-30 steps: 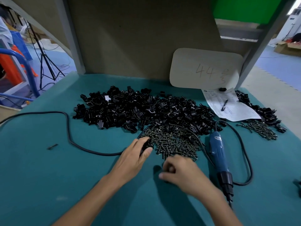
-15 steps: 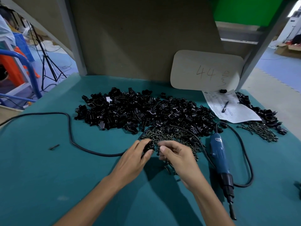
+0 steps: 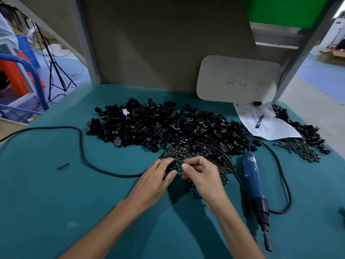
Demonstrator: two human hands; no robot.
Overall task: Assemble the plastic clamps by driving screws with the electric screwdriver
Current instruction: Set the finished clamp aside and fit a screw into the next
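head view | worn high, faces forward-down | close over teal table (image 3: 56, 212)

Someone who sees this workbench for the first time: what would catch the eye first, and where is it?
First, the heap of black plastic clamps across the middle of the teal table, with a screw pile at its near edge. In front of it, the left hand grips one black clamp and the right hand, fingers pinched, is beside it. The blue electric screwdriver lies to the right, untouched.

Factory assembly station: teal counter (image 3: 46, 202) carried bulk black clamp parts (image 3: 158, 126) at 12 o'clock, loose screws (image 3: 188, 152), corded electric screwdriver (image 3: 252, 174) at 3 o'clock, handwritten number card (image 3: 237, 81) at 1 o'clock.
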